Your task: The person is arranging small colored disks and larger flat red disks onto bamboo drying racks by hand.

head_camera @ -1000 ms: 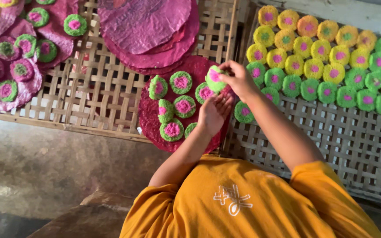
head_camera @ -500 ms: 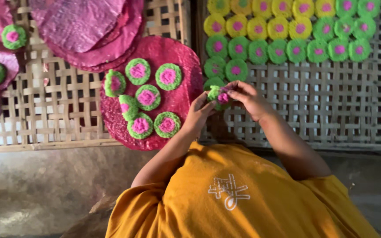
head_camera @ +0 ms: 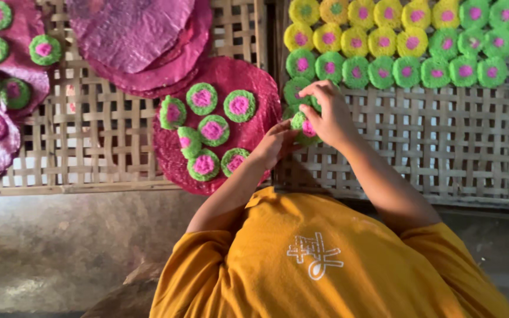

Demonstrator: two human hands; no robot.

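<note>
Green-and-pink cake (head_camera: 303, 127) sits pinched between both hands' grip.

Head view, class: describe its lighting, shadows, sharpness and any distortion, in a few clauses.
Head view: soft, even daylight with no glare; a faint shadow falls on the right tray below the right hand and left hand; the green disc between them and the yellow shirt look sharp; the floor is dim and smooth; tray slats bend slightly toward the frame edges.
</note>
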